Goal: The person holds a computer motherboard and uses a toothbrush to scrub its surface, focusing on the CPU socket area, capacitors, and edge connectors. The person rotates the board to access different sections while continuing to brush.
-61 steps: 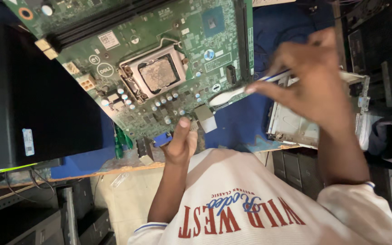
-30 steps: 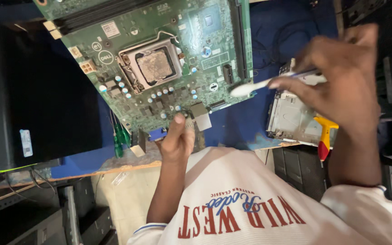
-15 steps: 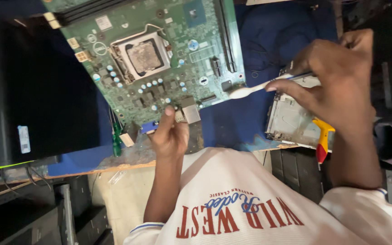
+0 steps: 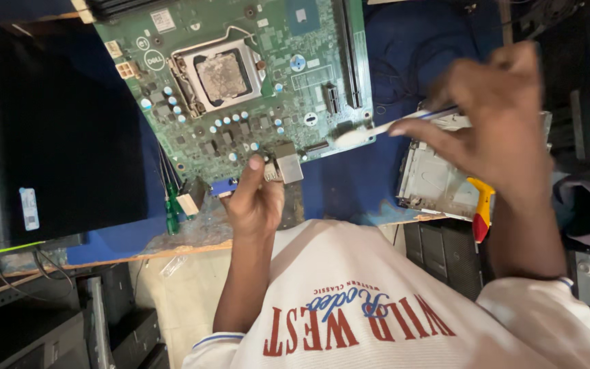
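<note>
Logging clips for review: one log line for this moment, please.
left hand: gripping motherboard edge | right hand: holds white brush, tip on board | surface: blue mat

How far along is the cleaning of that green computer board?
Done: the circuit board lies bare on the blue mat, with no cooler over its chip. In hand: the left hand grips the board's edge and the right hand sets a white brush against it. Left: the chip looks crusty grey.

Matt green circuit board [image 4: 254, 75], metal socket [image 4: 221, 76]
</note>
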